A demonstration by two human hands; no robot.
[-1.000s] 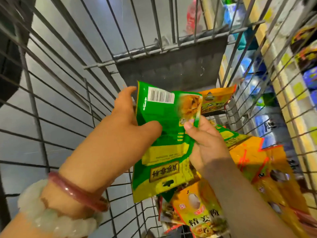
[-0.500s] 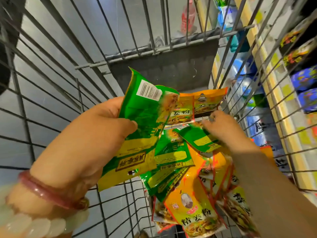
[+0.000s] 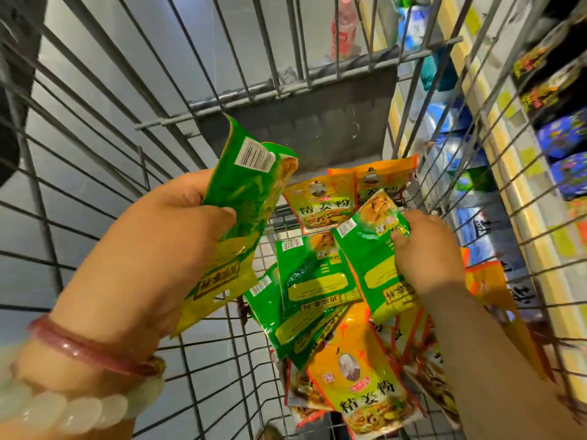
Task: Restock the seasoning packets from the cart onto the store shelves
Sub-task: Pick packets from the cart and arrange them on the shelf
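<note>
Inside the wire cart (image 3: pixel 95 173) lies a pile of seasoning packets, green ones (image 3: pixel 313 281) and orange-yellow ones (image 3: pixel 359 376). My left hand (image 3: pixel 152 255) grips a small stack of green packets (image 3: pixel 244 198) upright above the cart's left side, thumb across the front. My right hand (image 3: pixel 428 252) pinches another green packet (image 3: pixel 374 258) by its upper edge and holds it just above the pile. More orange packets (image 3: pixel 324 204) lean at the far end of the cart.
Store shelves (image 3: pixel 521 217) with blue, black and yellow packaged goods run along the right, just outside the cart's wire side. A grey flap (image 3: pixel 317 122) closes the cart's far end. A red bottle (image 3: pixel 343 30) stands beyond it. Grey floor shows on the left.
My right hand let go of the stack in my left hand, reached down into the pile and has taken up another green packet. My left hand stayed raised with its stack.
</note>
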